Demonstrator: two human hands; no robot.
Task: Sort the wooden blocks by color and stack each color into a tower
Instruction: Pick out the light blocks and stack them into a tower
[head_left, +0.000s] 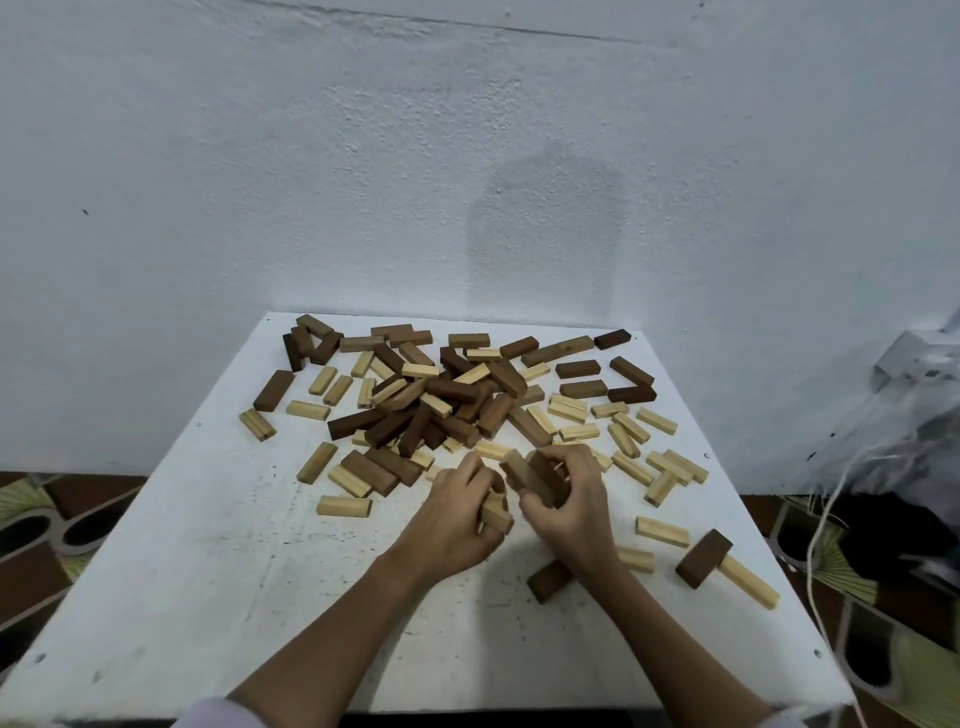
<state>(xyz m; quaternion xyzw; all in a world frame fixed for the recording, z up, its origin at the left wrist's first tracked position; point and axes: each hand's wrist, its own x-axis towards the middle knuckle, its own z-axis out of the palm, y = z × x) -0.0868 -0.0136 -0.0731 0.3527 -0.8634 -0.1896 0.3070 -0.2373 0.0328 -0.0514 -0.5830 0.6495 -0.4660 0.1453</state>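
On the white table (208, 571), near its middle, both hands meet over the near edge of a loose heap of wooden blocks (441, 400). The left hand (457, 525) has its fingers curled around a medium-brown block (497, 514), which sticks out below the fingertips toward the right. The right hand (571, 504) grips a small bundle of medium-brown blocks (530, 475) — at least two, tilted, their ends pointing far and left — pinched between thumb and curled fingers. The two hands are just beside each other, the held blocks almost touching.

The heap itself is unsorted: dark-brown, medium-brown and pale blocks lie mixed and overlapping across the far half of the table, some leaning on others. Pale blocks (670, 467) lie scattered to the right of the hands, mostly flat and apart. On the near right, a dark block (704, 558) lies across one end of a pale block (750, 582), and another dark block (548, 579) shows partly under the right forearm. To the left of the hands a single pale block (344, 505) lies flat by itself.

Behind the table stands a pale wall (363, 182). At the right edge — off the table — a crumpled plastic bag (904, 426) and a light cord (815, 545) hang down to a patterned floor (31, 519).
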